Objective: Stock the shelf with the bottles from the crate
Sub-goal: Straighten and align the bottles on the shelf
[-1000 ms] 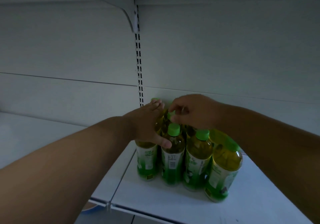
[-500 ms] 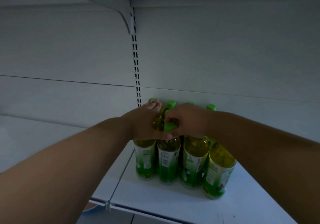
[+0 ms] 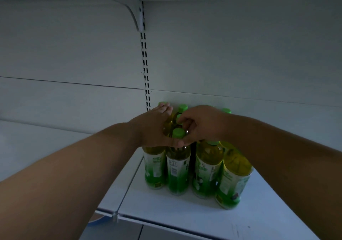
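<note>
The left hand (image 3: 153, 126) reaches in from the lower left, fingers straight and together, its palm flat against the left side of the bottle cluster (image 3: 192, 162) and its thumb hooked across the front of the second front-row bottle (image 3: 178, 171) just under its green cap (image 3: 178, 133). Half a second ago it lay in much the same place; it has barely shifted. The bottles, filled with yellow-green tea and wrapped in green-and-white labels, stand upright on the white shelf (image 3: 185, 213), packed together against the back panel (image 3: 240, 58) just right of the slotted upright (image 3: 145, 69). Further right, the right hand (image 3: 200, 124) is curled, thumb and fingertips pinching around the neck region of a bottle behind the front row; whether it truly grips that bottle I cannot tell. Compared with a moment before, this hand sits a little higher and more open, so the front cap and another cap (image 3: 182, 107) behind it now show clearly. The rightmost front bottle (image 3: 233, 182) leans slightly outward, touching its neighbour (image 3: 207, 169). A ring glints on one right finger.
</note>
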